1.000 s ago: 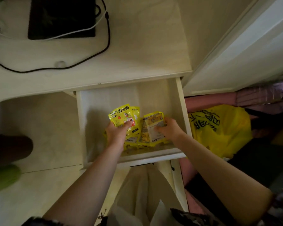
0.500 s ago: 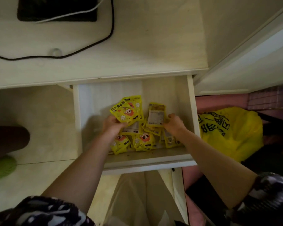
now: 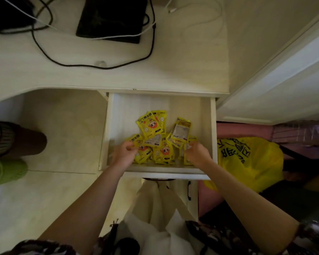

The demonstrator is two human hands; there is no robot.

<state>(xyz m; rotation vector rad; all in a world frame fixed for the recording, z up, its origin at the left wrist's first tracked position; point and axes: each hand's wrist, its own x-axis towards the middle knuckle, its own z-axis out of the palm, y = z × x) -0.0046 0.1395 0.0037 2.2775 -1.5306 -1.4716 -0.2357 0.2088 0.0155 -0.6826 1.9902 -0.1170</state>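
- The snack packets (image 3: 160,144) are piled in the near half of the open drawer (image 3: 214,129), close to its front wall; free drawer floor is left beyond them.
- The leftmost packet's edge is pinched by the left hand (image 3: 124,152), just beside the left wall.
- The rightmost packets are gripped by the right hand (image 3: 197,154), near the right wall.
- A yellow bag (image 3: 247,162) lies outside that wall.
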